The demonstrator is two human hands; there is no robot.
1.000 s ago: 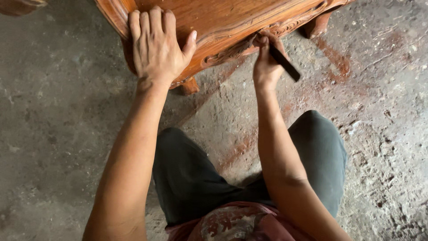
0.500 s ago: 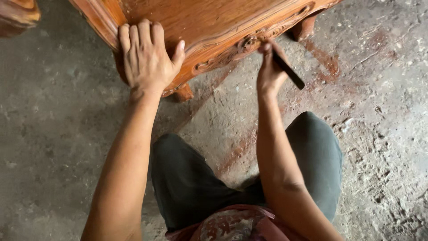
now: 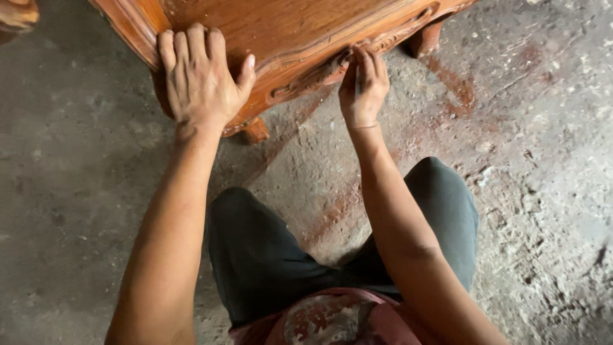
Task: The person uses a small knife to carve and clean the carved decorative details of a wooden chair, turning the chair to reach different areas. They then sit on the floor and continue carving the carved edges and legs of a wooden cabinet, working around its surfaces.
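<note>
My left hand (image 3: 203,80) lies flat and spread on the top of the carved wooden furniture piece (image 3: 300,29), near its corner, pressing it down rather than gripping anything. My right hand (image 3: 363,86) is curled against the carved edge trim (image 3: 319,73) on the front rail, fingers bunched at the ornament. I think they pinch a slim tool there, but the fingers hide it and I cannot tell for sure. The piece stands on short legs (image 3: 255,131) on the rough concrete floor (image 3: 543,160), just ahead of my knees (image 3: 440,191), with reddish wood dust (image 3: 453,83) streaked under it.

The risk I see is a slip: the relief is shallow and curved, so too much push could skate my fingertips across it and scar the carving or scrape my knuckles. If my left hand eases, the piece could shift on the gritty floor.
</note>
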